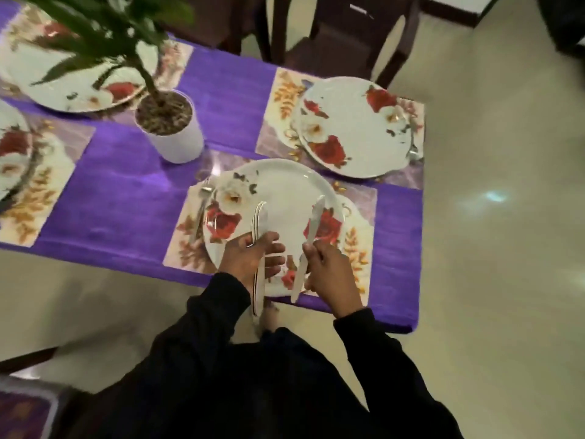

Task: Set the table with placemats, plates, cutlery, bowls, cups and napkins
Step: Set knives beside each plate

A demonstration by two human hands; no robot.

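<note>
- Purple cloth (133, 198) covers the table, and the near plate (285, 191) on its floral placemat (364, 217) is my landmark; pale floor tiles lie beyond the table edge.
- My left hand (250, 258) grips a bundle of cutlery (259, 223) over the near side of that plate. I cannot tell which pieces they are.
- My right hand (329, 274) pinches a knife (311, 226) by its middle, above the plate's right half.
- The knife's long axis runs from the near rim toward the far right; its blade tip points away from me, its handle hangs past the near rim.
- The bundle lies nearly parallel, heads pointing away, handles reaching beyond the table edge.
- Risk as I judge it: the bundle is loosely held, so a piece could slide out handle-first and drop to the floor.
- Lowering the knife too far left would lay it on the plate instead of just right of it.
- A fork (202, 201) already lies left of the plate.
</note>
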